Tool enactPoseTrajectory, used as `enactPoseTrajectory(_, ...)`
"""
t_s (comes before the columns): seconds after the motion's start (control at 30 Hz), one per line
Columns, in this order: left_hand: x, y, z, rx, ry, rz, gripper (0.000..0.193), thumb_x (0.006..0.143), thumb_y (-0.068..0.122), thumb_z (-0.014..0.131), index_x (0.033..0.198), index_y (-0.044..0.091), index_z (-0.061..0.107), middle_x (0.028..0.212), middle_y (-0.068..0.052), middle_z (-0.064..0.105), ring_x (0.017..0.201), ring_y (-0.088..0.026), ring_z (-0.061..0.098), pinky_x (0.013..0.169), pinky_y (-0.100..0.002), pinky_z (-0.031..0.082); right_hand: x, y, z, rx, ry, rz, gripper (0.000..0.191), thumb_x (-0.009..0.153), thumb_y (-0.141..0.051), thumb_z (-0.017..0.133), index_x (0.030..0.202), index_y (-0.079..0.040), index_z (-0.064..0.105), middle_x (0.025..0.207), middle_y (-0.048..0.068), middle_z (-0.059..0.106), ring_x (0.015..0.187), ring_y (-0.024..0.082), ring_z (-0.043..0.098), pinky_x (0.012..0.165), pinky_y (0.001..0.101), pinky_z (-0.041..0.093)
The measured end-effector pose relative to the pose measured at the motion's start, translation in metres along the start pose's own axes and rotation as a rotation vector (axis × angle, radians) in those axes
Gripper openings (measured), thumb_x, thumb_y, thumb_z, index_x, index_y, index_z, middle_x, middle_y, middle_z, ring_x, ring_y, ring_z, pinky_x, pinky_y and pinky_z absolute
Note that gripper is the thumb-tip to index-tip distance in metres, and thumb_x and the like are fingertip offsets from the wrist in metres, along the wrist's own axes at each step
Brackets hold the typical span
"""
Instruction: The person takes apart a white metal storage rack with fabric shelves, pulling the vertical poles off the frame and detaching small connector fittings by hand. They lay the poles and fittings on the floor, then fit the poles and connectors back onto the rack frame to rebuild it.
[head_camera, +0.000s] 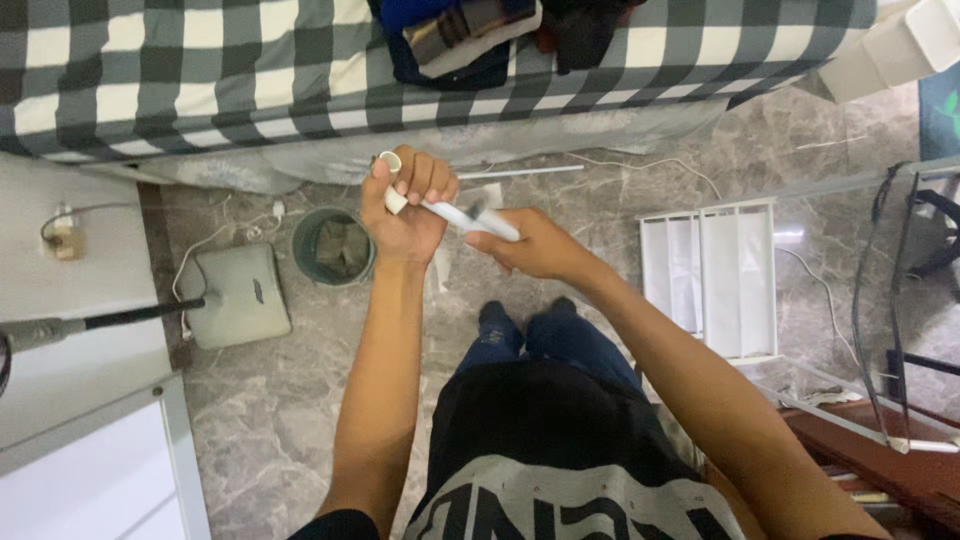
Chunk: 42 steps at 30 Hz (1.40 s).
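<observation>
As I scan from the left edge across to the right, this is what I read off the head view.

Far left: a flat pale-green sweeper head (238, 295) on a dark handle lies on the grey marble floor (280, 420), with a white wall plug and cord (64, 236) near it.
Bin: a round grey-green waste bin (333, 246) stands on the floor just left of my left wrist.
Left hand (405, 205): fingers closed in a fist around one end of a short white plastic tube (440, 208); its open round mouth pokes out above the knuckles.
Tube: held in the air between both hands, slanting down to the right, above the floor in front of the bed.
Right hand (530, 245): fingers curled shut on the tube's other end, thumb pressing along it.
Above: a grey-and-white checked bedsheet (200, 80) with dark folded clothes (470, 40) lying on it.
Right: a white wire-frame rack (715, 280) stands near my right forearm.
</observation>
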<state>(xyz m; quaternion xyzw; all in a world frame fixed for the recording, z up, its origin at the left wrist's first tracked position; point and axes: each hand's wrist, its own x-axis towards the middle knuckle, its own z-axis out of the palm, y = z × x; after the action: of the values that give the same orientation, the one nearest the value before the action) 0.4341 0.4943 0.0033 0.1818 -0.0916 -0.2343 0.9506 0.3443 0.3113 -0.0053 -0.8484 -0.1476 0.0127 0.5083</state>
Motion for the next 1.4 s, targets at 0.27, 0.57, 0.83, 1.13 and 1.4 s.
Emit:
enactPoseTrajectory(0.27, 0.015, 0.003, -0.002, 0.016, -0.067, 0.021, 0.045, 0.095, 0.041, 0.069, 0.074, 0.017, 0.038, 0.066, 0.004, 0.035, 0.069, -0.012, 0.038, 0.073, -0.031, 0.033, 0.013, 0.02, 0.022, 0.353, -0.145, 0.82, 0.036, 0.094, -0.038, 0.073, 0.086, -0.003, 0.07, 0.058, -0.002, 0.057, 0.048, 0.009, 0.053, 0.046, 0.033, 0.046)
enactPoseTrajectory(0.57, 0.056, -0.004, -0.041, 0.042, 0.631, 0.248, 0.044, 0.093, 0.035, 0.075, 0.072, 0.015, 0.042, 0.064, -0.001, 0.04, 0.063, -0.016, 0.043, 0.064, -0.033, 0.038, 0.059, 0.056, 0.006, -0.279, -0.012, 0.051, 0.024, 0.089, -0.035, 0.076, 0.083, -0.012, 0.073, 0.066, 0.011, 0.069, 0.059, 0.033, 0.067, 0.055, 0.0433, 0.053)
enactPoseTrajectory(0.83, 0.078, 0.0, -0.102, 0.12, 0.943, 0.391, 0.041, 0.088, 0.036, 0.075, 0.069, 0.017, 0.045, 0.056, 0.001, 0.044, 0.054, -0.016, 0.046, 0.053, -0.032, 0.037, 0.114, 0.094, 0.014, -0.487, -0.135, -0.064, 0.025, 0.087, -0.042, 0.078, 0.089, -0.017, 0.077, 0.063, 0.008, 0.07, 0.051, 0.029, 0.066, 0.049, 0.0434, 0.052)
enactPoseTrajectory(1.13, 0.066, 0.005, -0.073, -0.009, 0.259, 0.54, 0.047, 0.104, 0.043, 0.064, 0.074, 0.013, 0.042, 0.064, 0.001, 0.037, 0.065, -0.016, 0.041, 0.068, -0.032, 0.039, 0.144, 0.078, -0.023, 0.265, -0.621, 0.495, 0.054, 0.088, -0.06, 0.069, 0.085, -0.005, 0.072, 0.055, 0.0, 0.057, 0.045, 0.011, 0.053, 0.041, 0.0298, 0.042)
enactPoseTrajectory(1.4, 0.053, 0.03, -0.06, 0.492, 0.138, 0.189, 0.066, 0.086, 0.059, 0.08, 0.123, 0.009, 0.058, 0.107, -0.002, 0.066, 0.106, -0.016, 0.064, 0.098, -0.034, 0.052, 0.126, 0.094, -0.051, 0.509, -0.564, 0.505, 0.052, 0.091, -0.054, 0.067, 0.077, -0.005, 0.066, 0.051, -0.002, 0.054, 0.039, 0.007, 0.051, 0.035, 0.0258, 0.04)
